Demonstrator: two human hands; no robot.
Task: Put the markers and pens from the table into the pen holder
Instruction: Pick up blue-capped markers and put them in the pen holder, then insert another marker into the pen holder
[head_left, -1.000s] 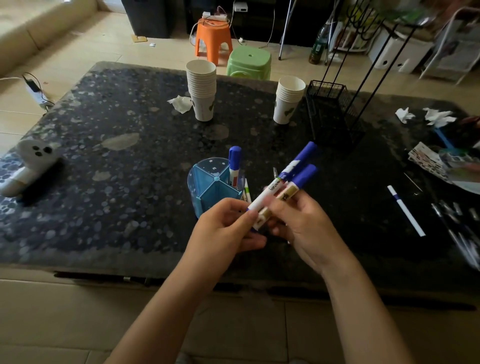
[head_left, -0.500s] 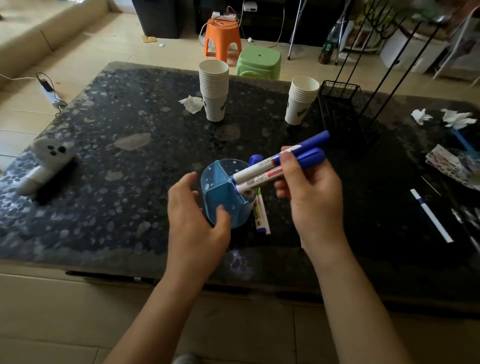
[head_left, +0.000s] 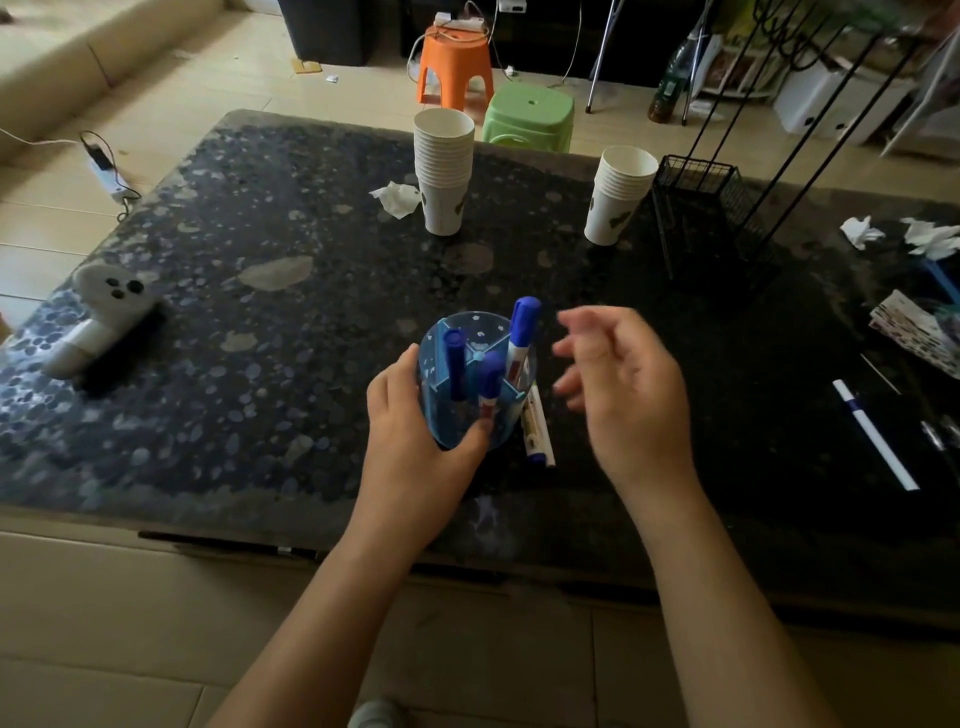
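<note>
Left hand is wrapped around the blue pen holder near the table's front edge, steadying it, while the right hand hangs empty at the holder's 3 o'clock with fingers loosely spread. Three blue-capped markers already stand in the compartments. Next up, I'd guess, is the marker lying on the table touching the holder at 4 o'clock, long axis roughly 12-to-6, right hand nearest (label's too blurry to read); a white pen waits farther out at 3 o'clock.
</note>
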